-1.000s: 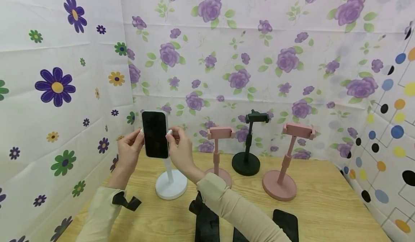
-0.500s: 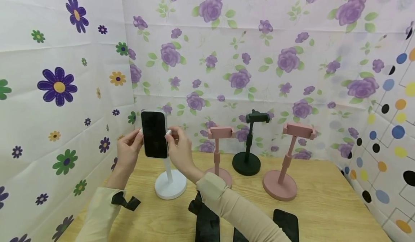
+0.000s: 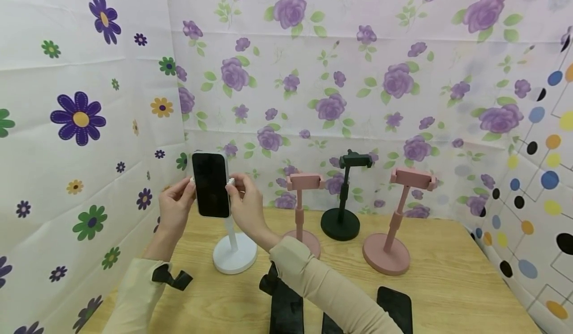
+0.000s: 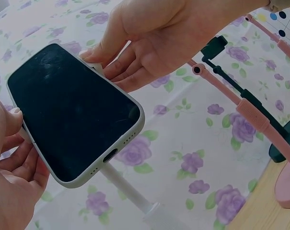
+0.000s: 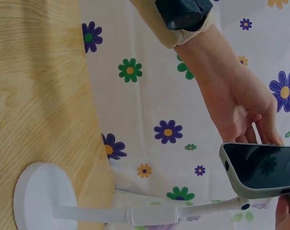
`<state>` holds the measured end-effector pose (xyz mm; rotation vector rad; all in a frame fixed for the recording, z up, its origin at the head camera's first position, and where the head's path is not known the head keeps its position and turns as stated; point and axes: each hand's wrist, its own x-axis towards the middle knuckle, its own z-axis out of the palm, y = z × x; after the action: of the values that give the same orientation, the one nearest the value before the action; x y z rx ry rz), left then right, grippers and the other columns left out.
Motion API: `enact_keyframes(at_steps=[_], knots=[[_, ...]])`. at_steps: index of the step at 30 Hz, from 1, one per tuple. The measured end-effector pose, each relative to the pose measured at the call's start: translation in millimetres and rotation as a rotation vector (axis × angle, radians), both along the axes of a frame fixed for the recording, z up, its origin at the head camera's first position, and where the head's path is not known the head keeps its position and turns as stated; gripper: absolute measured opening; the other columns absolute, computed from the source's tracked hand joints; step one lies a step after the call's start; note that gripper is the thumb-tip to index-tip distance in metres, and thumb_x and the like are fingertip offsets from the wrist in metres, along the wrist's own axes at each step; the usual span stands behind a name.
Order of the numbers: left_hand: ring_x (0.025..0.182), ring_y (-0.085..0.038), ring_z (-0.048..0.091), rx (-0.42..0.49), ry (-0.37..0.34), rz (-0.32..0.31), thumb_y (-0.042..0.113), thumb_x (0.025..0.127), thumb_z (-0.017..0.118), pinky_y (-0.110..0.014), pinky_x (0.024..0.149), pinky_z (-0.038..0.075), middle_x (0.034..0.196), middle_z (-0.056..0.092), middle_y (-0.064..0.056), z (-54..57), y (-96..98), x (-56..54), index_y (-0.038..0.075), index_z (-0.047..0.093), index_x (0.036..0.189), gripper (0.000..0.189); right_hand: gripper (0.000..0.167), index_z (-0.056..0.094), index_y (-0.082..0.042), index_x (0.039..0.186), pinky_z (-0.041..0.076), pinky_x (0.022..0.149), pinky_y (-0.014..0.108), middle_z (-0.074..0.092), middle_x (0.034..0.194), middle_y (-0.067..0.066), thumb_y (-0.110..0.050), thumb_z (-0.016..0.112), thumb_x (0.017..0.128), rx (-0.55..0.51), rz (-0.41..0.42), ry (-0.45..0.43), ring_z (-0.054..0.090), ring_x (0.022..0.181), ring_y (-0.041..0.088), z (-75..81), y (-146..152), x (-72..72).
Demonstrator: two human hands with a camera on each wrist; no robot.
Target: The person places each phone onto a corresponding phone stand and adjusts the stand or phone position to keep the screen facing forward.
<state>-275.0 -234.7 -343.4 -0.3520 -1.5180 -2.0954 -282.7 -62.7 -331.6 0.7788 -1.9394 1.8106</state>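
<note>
A smartphone in a pale case stands upright at the head of a white phone stand, its dark screen facing me. On the phone's left side my left hand pinches the stand's small white clamp end between thumb and fingers. Opposite it, my right hand pinches the other white clamp end. The phone's lower edge with its charging port shows in the left wrist view. Most of the clamp is hidden behind the phone.
Right of the white stand are two pink phone stands and a dark green one, their clamps holding nothing. Dark phones lie along the table's front, partly under my right sleeve. Flowered cloth hangs behind.
The phone and both hands have shifted very slightly left in the head view. Both hands keep their pinch at the phone's sides.
</note>
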Motion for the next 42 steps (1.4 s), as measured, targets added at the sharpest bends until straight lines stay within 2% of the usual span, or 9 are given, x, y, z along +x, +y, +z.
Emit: enact_keyframes(at_steps=[2,7,10,18,25,32,38,42], knots=[[0.078,-0.003,0.063,0.001,0.0,0.003,0.004,0.096,0.055,-0.013,0.074,0.054,0.089,0.07,0.006,0.1,-0.9,1.0,0.023,0.073,0.099,0.026,0.023,0.058,0.002,0.119,0.054,0.091,0.036,0.064,0.106,0.02,-0.007,0.055,0.098,-0.007,0.01,-0.005,0.064,0.1,0.031,0.1,0,0.0],[0.078,-0.003,0.062,-0.014,0.003,0.011,0.005,0.097,0.055,-0.013,0.075,0.054,0.089,0.069,0.006,0.1,-2.9,2.6,0.023,0.073,0.099,0.026,0.022,0.059,-0.002,0.118,0.054,0.087,0.025,0.065,0.104,0.015,-0.01,0.056,0.098,0.011,0.002,-0.011,0.065,0.098,0.024,2.1,-1,2.4],[0.077,-0.003,0.062,-0.013,0.004,0.02,0.005,0.096,0.056,-0.012,0.074,0.054,0.088,0.069,0.007,0.2,-3.2,3.4,0.023,0.074,0.098,0.026,0.022,0.059,-0.002,0.117,0.054,0.086,0.022,0.065,0.103,0.015,-0.009,0.056,0.098,0.016,-0.003,-0.016,0.065,0.096,0.022,2.7,-2,2.8],[0.076,-0.003,0.062,0.025,-0.007,0.017,0.003,0.096,0.056,-0.012,0.073,0.054,0.087,0.07,0.006,1.4,-5.9,7.2,0.021,0.074,0.096,0.026,0.021,0.06,-0.001,0.116,0.054,0.084,0.021,0.066,0.102,0.015,-0.008,0.058,0.097,0.017,0.015,-0.035,0.065,0.095,0.021,3.1,-4,3.1],[0.082,-0.002,0.065,-0.012,-0.017,0.056,0.005,0.096,0.056,-0.013,0.079,0.053,0.092,0.072,0.008,1.0,-10.2,10.1,0.024,0.073,0.097,0.025,0.022,0.06,-0.001,0.117,0.054,0.085,0.021,0.067,0.103,0.015,-0.009,0.059,0.096,0.018,0.05,-0.047,0.066,0.097,0.021,4.4,-7,4.3],[0.083,-0.003,0.065,0.012,-0.009,0.04,0.005,0.096,0.056,-0.013,0.08,0.053,0.092,0.072,0.006,0.3,-13.6,10.9,0.023,0.073,0.099,0.025,0.023,0.061,-0.003,0.117,0.054,0.085,0.021,0.067,0.103,0.014,-0.011,0.06,0.096,0.022,0.067,-0.053,0.066,0.097,0.02,3.6,-9,4.0],[0.086,-0.002,0.065,0.024,-0.045,0.061,0.008,0.097,0.056,-0.012,0.082,0.052,0.093,0.072,0.008,0.4,-16.3,13.7,0.025,0.073,0.098,0.024,0.026,0.061,-0.005,0.121,0.053,0.086,0.02,0.066,0.105,0.013,-0.013,0.06,0.096,0.031,0.131,-0.067,0.065,0.1,0.019,0.3,-8,1.6],[0.089,-0.001,0.067,0.035,-0.043,0.057,0.007,0.097,0.055,-0.013,0.083,0.052,0.096,0.073,0.009,0.1,-17.9,14.0,0.025,0.073,0.098,0.025,0.029,0.06,-0.004,0.123,0.053,0.088,0.02,0.066,0.108,0.013,-0.014,0.06,0.096,0.033,0.165,-0.075,0.065,0.103,0.018,-0.8,-7,1.0]])
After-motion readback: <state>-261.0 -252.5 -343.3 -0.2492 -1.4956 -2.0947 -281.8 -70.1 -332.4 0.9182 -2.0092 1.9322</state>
